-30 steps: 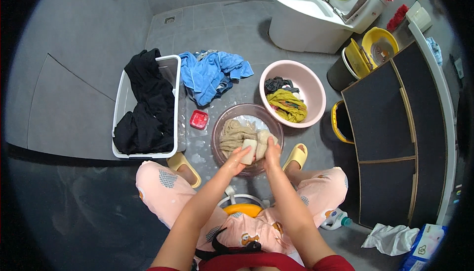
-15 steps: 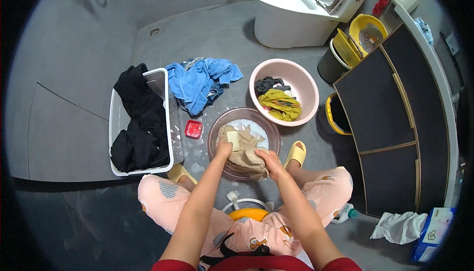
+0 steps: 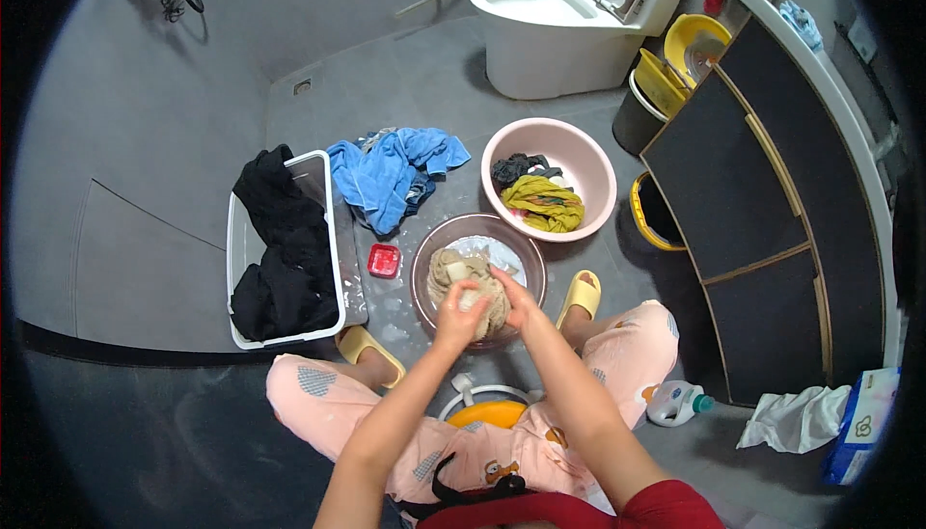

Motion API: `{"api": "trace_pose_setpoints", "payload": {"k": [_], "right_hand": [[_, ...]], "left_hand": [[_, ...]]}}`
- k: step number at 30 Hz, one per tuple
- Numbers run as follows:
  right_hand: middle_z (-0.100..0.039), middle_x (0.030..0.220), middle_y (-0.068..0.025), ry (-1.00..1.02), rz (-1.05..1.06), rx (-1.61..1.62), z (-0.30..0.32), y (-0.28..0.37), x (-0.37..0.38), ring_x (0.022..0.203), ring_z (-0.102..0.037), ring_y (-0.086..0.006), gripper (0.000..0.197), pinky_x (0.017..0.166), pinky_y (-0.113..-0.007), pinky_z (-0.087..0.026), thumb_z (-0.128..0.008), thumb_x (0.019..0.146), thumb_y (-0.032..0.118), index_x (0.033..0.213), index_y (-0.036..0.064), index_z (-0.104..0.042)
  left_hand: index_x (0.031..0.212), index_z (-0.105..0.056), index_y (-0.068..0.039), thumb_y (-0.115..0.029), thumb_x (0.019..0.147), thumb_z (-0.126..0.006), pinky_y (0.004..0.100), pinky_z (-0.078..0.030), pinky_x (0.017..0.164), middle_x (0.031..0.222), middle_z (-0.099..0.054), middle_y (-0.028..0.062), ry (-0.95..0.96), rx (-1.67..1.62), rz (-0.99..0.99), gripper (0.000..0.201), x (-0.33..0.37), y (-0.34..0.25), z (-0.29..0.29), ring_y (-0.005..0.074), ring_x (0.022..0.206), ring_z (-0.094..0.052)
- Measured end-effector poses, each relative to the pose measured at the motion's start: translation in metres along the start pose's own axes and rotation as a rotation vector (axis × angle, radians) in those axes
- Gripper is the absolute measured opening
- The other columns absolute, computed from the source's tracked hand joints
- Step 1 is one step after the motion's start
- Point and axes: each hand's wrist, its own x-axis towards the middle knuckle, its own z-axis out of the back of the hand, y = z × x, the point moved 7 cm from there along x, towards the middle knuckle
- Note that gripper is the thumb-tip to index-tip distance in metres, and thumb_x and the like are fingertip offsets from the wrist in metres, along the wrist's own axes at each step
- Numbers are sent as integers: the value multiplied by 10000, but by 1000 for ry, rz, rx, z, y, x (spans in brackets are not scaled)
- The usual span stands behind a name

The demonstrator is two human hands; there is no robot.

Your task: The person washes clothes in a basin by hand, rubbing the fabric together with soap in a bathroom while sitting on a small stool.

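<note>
A beige cloth (image 3: 492, 314) is bunched up over a brown basin (image 3: 421, 283) with suds and white water (image 3: 483, 248) in it. My left hand (image 3: 461, 315) is closed at the near left side of the bunch, its fingers on a pale bar of soap (image 3: 456, 271) pressed against the cloth. Opposite it, my right hand (image 3: 522, 303) grips the cloth from the right, with some fingers hidden behind the folds. To the left of the basin sits a small red soap dish (image 3: 384, 261).
Beyond the basin stands a pink tub (image 3: 603, 177) with mustard and dark clothes. A white-rimmed basket (image 3: 340, 278) of black clothes is at left, beside a blue towel heap (image 3: 386, 172). A dark cabinet (image 3: 752, 182) fills the right; a toilet (image 3: 540, 47) stands behind.
My hands have come closer together, and the spread cloth is now gathered into a bundle. The soap is more covered than before. My view has shifted slightly.
</note>
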Motion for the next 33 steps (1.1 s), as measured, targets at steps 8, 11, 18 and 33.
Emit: {"api": "trace_pose_setpoints", "payload": {"k": [8, 11, 18, 33], "right_hand": [[-562, 968, -119, -110, 123, -191, -21, -34, -1, 849, -546, -222, 433, 735, -363, -437, -504, 801, 370, 1056, 20, -511], [-552, 983, -126, -325, 223, -372, -18, -27, -16, 858, -534, -214, 468, 732, -340, -426, -513, 794, 375, 1042, -21, -512], [-546, 1004, -136, -392, 375, -192, 4, -3, 0, 864, -531, -201, 507, 723, -334, -425, -498, 807, 381, 1083, -45, -486], [-555, 1037, -120, 48, -76, -265, -36, -17, -17, 883, -566, -225, 631, 793, -354, -444, -415, 786, 555, 1101, 13, -485]], "left_hand": [[634, -566, -41, -325, 723, -598, 389, -395, 485, 580, -532, 185, -138, 468, -115, 299, 5, -2, -23, 356, 535, -518], [630, -580, -25, -298, 737, -556, 429, -385, 488, 584, -524, 207, -193, 412, 61, 295, 32, 9, -2, 380, 536, -515], [638, -612, -63, -303, 797, -446, 450, -411, 509, 578, -539, 199, -95, 619, 68, 332, 20, 22, -9, 380, 539, -531], [1138, -452, -20, -386, 840, -421, 352, -373, 844, 1155, -471, 117, 429, -181, 291, 473, 32, 73, -7, 252, 1007, -486]]}}
